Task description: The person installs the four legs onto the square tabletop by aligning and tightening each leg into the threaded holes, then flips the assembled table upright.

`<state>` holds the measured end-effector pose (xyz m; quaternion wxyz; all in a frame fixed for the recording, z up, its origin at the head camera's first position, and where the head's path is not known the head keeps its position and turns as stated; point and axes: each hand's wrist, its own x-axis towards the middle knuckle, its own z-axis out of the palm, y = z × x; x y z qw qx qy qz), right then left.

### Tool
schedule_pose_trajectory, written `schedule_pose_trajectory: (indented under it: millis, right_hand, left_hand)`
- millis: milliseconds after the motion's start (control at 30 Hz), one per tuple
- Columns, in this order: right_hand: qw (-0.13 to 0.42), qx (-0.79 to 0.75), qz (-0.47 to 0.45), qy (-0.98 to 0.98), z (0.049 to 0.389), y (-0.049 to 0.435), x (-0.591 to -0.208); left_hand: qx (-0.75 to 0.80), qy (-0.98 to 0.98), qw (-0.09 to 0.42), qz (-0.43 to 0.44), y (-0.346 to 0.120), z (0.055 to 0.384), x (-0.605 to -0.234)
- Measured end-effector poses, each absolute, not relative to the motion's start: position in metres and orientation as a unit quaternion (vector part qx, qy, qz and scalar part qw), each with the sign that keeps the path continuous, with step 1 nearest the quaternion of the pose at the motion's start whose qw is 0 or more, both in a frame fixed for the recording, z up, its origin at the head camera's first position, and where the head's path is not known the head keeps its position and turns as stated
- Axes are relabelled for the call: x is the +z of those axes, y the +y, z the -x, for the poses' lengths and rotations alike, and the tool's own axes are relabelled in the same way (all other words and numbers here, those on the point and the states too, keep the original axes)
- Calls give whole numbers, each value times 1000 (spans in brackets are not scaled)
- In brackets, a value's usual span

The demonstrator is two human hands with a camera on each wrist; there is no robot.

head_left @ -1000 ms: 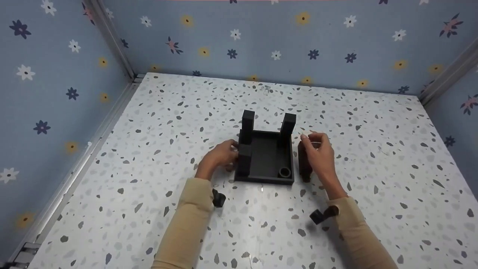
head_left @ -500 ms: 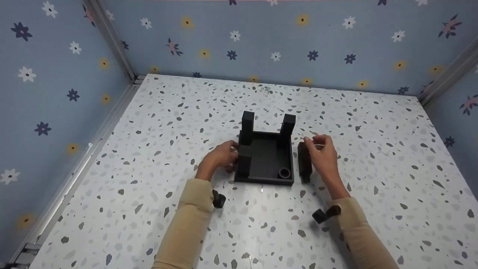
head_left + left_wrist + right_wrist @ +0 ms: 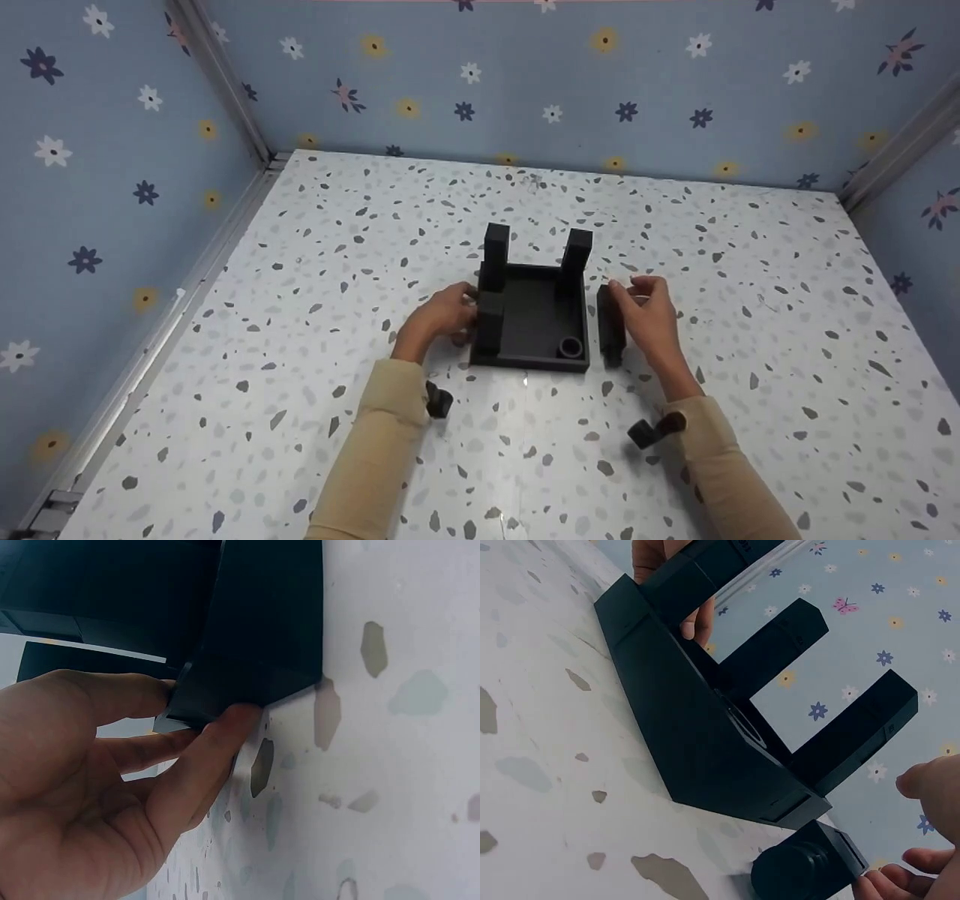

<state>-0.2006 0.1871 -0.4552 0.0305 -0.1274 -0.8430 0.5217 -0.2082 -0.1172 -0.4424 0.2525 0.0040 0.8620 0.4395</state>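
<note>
A square black tabletop piece [image 3: 534,319] with a raised rim lies underside up. Three black square legs stand upright in its corners; a round socket [image 3: 571,347] shows at the near right corner. My left hand [image 3: 444,311] pinches the left rim, thumb over the edge and fingers along the outer side, as the left wrist view confirms. To the right lies a loose black leg [image 3: 611,330], its round threaded-looking end [image 3: 784,874] towards me. My right hand [image 3: 651,322] is beside that leg; its fingertips touch the side, while the thumb stands apart in the right wrist view.
The speckled white table [image 3: 360,247] meets blue flowered panels [image 3: 525,67] at the back and sides. Metal frame posts [image 3: 225,75] run up the corners. A small black wrist camera [image 3: 439,401] hangs at the left cuff, another [image 3: 645,433] at the right.
My right hand has drawn slightly to the right and towards me along the loose leg. The left hand and the tabletop piece stay where they were.
</note>
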Motion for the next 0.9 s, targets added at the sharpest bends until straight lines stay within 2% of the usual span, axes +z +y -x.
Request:
schedule_pose_trajectory:
  millis: [500,900]
  right_hand:
    - [-7,485,133,-864,202,184,-461]
    - [-9,447,119,-886,204,181,-464]
  left_hand:
    - [446,857,259,0,-117,208,-443]
    - [452,853,263,4,-117,209,-443]
